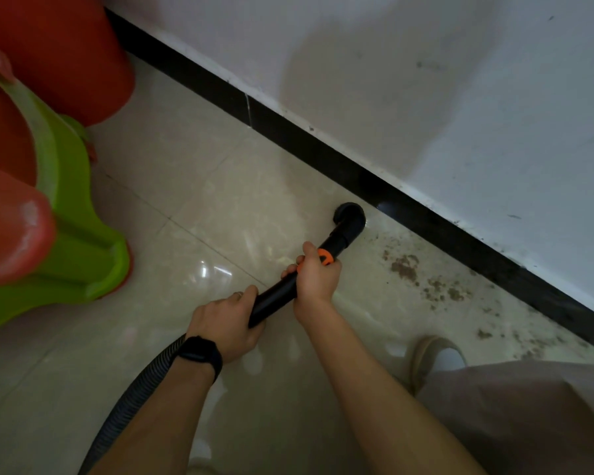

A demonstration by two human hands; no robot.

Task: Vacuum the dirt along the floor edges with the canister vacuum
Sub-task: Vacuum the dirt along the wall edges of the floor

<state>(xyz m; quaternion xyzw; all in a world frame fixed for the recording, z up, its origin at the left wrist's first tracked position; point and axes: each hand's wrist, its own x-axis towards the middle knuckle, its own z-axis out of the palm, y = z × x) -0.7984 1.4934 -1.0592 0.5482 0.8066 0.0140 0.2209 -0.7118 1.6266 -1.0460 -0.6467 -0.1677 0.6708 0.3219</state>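
Where the nozzle sits: nozzle (348,217) is down on the floor (220,200), right by the black strip (323,156) at the btm of the wall (426,80). Can't tell if it touches the strip.
dirt: brown crumbs (405,267) lie to the right of the nozzle, along the same strip, & go on toward the shoe (429,354).
tube: black tube (275,299) runs from near the body up & to the right, ending at the nozzle. So it points at the strip, not along it.
right hand: right hand (318,279) is the one nearer the nozzle. Fingers wrapped tight round the tube, just behind the orange ring (326,257).
left hand: left hand (225,323) is further back, curled round the tube end where the ribbed hose (134,402) joins. Watch (199,353) on the wrist.
next move, my guess: slide the nozzle sideways to the right into the crumbs, w/ the right hand steering & the nozzle kept close to the strip.
around: green stool (72,217) & red tub (55,53) stand well off to the left.
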